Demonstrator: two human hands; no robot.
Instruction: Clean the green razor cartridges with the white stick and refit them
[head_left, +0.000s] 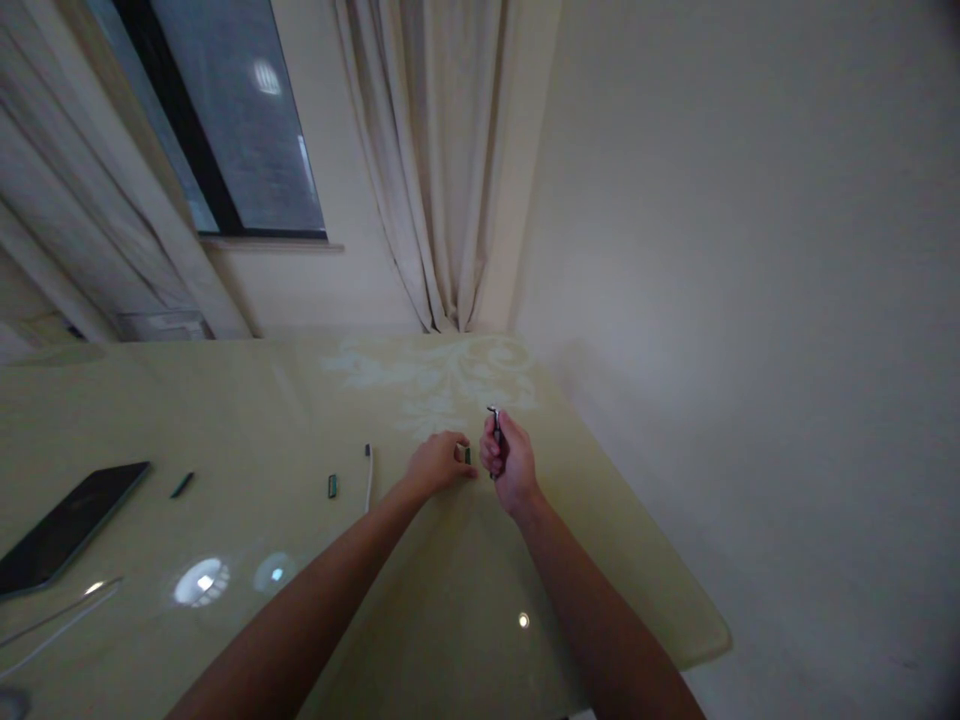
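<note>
Here, work is under way at the table (420, 640): the left hand (439, 463) has fingers pinching a small dark-green piece (468, 456); the right hand (513, 465) curls its fingers around a shiny object (496, 424), possibly a tool, held apart; a similar piece (332, 487) lies untouched.

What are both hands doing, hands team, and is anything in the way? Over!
Left hand: small green piece between thumb and fingers. Right hand: closed around shiny metal item. Thin white item lies left, not between hands.
</note>
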